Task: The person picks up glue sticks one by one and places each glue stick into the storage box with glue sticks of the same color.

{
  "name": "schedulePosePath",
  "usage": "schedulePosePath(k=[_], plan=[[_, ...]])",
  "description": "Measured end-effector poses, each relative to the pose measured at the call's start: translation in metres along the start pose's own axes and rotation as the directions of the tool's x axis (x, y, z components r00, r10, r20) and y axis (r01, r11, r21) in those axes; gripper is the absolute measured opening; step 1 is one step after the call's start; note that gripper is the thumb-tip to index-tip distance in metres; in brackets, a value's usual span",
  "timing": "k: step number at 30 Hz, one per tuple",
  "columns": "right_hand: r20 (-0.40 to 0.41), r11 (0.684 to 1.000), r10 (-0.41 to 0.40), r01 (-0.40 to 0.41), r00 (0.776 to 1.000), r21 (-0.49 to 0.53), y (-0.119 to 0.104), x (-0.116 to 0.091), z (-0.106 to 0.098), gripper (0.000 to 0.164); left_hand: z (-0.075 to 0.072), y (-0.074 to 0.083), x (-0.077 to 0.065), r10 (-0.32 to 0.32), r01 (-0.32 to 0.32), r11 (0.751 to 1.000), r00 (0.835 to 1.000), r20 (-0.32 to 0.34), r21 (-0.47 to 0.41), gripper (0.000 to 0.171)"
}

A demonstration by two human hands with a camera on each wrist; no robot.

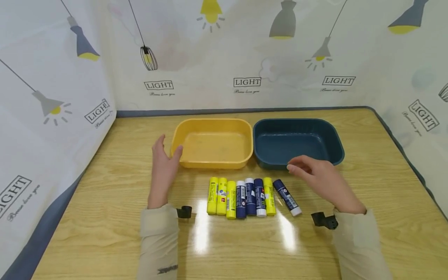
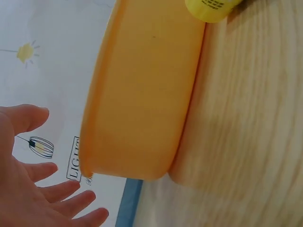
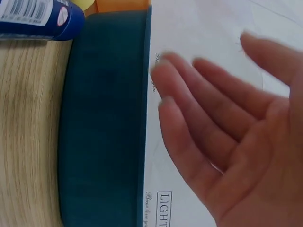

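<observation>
My left hand point(image 1: 166, 167) is held at the left end of a yellow plastic bin point(image 1: 212, 163), fingers spread and holding nothing. The left wrist view shows that hand point(image 2: 42, 184) beside the bin's wall point(image 2: 142, 94). My right hand point(image 1: 316, 177), empty with loosely bent fingers, hovers by the front right of a dark blue bin point(image 1: 297, 146). In front of the bins lie several glue sticks in a row, yellow ones point(image 1: 212, 195) and blue-and-white ones point(image 1: 250, 196). One blue glue stick point(image 1: 287, 197) lies slanted at the row's right end, nearest my right hand.
The two bins stand side by side toward the back of the wooden table point(image 1: 245, 252). A cloth printed with lamps point(image 1: 210, 58) rises behind and on both sides. Black wrist straps point(image 1: 324, 221) stick out near the sleeves.
</observation>
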State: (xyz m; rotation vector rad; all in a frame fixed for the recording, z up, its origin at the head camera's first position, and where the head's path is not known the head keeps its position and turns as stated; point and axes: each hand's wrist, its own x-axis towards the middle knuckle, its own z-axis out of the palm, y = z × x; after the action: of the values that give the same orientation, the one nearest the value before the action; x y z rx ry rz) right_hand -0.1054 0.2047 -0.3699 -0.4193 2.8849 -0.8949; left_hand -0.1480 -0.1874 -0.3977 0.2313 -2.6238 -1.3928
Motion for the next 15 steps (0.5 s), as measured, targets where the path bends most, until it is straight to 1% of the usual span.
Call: schedulePosePath(k=[4, 6, 9, 13, 15], plan=[[0.092, 1.000, 0.027, -0.028, 0.995, 0.009, 0.004, 0.000, 0.000, 0.049, 0.003, -0.004, 0.002, -0.058, 0.062, 0.991, 0.997, 0.041, -0.121, 0.076], [0.123, 1.000, 0.031, -0.031, 0.992, -0.003, 0.006, 0.001, 0.000, 0.052, 0.003, -0.006, 0.003, -0.084, 0.094, 0.982, 0.994, 0.067, -0.163, 0.076], [0.166, 0.999, 0.032, -0.028, 0.986, -0.025, 0.008, 0.001, 0.000, 0.056, 0.005, -0.010, 0.005, -0.144, 0.163, 0.962, 0.984, 0.101, -0.218, 0.075], [0.236, 0.999, 0.043, -0.036, 0.971, -0.034, 0.011, 0.002, 0.001, 0.059, 0.008, -0.016, 0.006, -0.204, 0.240, 0.907, 0.969, 0.137, -0.347, 0.068], [0.268, 0.998, 0.055, -0.046, 0.962, -0.042, 0.013, 0.002, 0.002, 0.060, 0.010, -0.019, 0.007, -0.213, 0.254, 0.878, 0.966, 0.144, -0.406, 0.063]])
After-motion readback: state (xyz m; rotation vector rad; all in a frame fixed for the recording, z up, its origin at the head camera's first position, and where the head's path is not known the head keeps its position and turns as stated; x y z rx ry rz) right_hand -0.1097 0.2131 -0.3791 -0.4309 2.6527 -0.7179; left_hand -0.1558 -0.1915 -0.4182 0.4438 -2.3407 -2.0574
